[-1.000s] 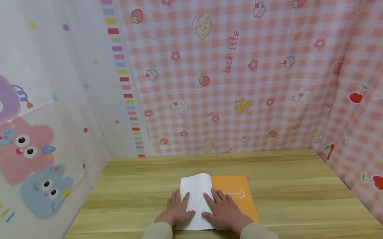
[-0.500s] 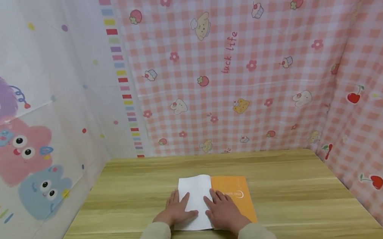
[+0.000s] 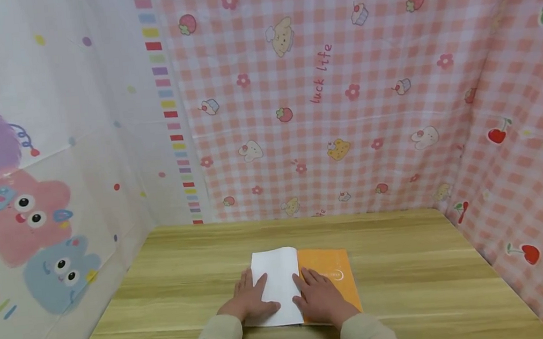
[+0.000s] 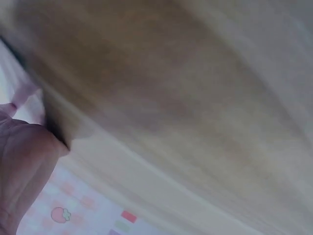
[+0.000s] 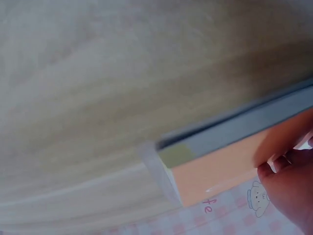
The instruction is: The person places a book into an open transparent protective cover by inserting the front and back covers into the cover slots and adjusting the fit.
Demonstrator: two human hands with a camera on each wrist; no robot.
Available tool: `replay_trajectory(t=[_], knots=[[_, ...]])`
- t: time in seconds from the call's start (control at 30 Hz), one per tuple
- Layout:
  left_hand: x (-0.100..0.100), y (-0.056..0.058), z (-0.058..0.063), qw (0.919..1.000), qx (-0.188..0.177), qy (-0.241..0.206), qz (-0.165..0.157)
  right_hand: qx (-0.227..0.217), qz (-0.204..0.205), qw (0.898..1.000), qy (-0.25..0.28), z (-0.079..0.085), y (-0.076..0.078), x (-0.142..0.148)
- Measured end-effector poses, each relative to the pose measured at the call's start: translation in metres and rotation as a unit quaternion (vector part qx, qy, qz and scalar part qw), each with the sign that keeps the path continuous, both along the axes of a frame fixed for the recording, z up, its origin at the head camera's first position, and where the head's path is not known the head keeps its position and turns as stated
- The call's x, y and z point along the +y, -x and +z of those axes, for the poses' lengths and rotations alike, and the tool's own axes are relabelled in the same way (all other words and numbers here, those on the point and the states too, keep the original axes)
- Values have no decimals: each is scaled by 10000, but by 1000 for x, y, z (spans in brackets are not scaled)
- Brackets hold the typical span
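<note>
An open book lies on the wooden table, its white left page [image 3: 279, 274] beside an orange right page [image 3: 327, 260] with a small white print. My left hand [image 3: 250, 299] rests on the white page near its outer edge, with the fingers spread and the thumb pointing inward. On the orange page lies my right hand [image 3: 322, 297], with straight fingers; its thumb and index fingertip are at the fold. The right wrist view shows the book's thick page edge [image 5: 244, 125] and my right fingers touching the orange surface. Only part of my left hand [image 4: 24, 166] shows in the left wrist view.
The wooden table [image 3: 415, 264] extends around the book on all sides. Behind it hangs a pink checked cloth [image 3: 326, 132], with another on the right. A white cloth [image 3: 100, 152] with cartoon figures hangs on the left.
My right hand has slid slightly right, from the inner part of the white page across the fold onto the orange page. My left hand stays in about the same place.
</note>
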State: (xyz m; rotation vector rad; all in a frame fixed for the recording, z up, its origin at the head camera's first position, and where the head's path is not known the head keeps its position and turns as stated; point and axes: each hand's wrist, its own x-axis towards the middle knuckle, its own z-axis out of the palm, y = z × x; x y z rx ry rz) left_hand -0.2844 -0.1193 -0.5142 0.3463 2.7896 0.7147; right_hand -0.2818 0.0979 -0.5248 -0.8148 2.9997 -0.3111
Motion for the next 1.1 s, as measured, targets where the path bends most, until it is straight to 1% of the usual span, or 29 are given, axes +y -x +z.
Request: replay_trajectory(t=[0.07, 0.17, 0.23, 0.3, 0.37, 0.43, 0.5, 0.57, 0.63, 0.73, 0.83, 0.9, 1.0, 1.1], knots=[[2, 0, 3, 9999, 51, 48, 72, 25, -42, 10000, -25, -1, 1, -1], [8, 1, 8, 9996, 216, 169, 77, 111, -86, 9998, -114, -3, 4, -2], [13, 2, 9, 9988, 384, 312, -42, 143, -107, 9998, -117, -4, 4, -3], [17, 4, 9, 9974, 536, 411, -266, 161, -73, 9998, -79, -4, 4, -4], [20, 3, 7, 9968, 518, 446, -422, 108, -26, 9999, 9, -2, 1, -5], [21, 0, 3, 9967, 392, 501, -499, 20, 14, 9999, 136, 0, -2, -5], [20, -5, -1, 9976, 193, 506, -440, -23, 41, 9995, 307, 1, -5, -4], [18, -10, -3, 9980, 88, 506, -367, -53, -68, 9987, 493, -1, -6, -1], [16, -12, -6, 9982, 115, 475, -342, -23, -334, 9973, 654, -3, -5, 5], [14, -11, -6, 9984, 178, 401, -364, 116, -993, 9915, 830, -6, -2, 17], [14, -10, -7, 9981, 202, 422, -395, 252, -1707, 9790, 1090, -6, 3, 31], [14, -10, -6, 9982, 173, 423, -385, 379, -2038, 9690, 1346, -4, 6, 39], [14, -10, -4, 9983, 139, 435, -354, 433, -2380, 9558, 1671, 1, 9, 48], [14, -11, -2, 9985, 117, 413, -335, 281, -2646, 9442, 1939, 10, 11, 54]])
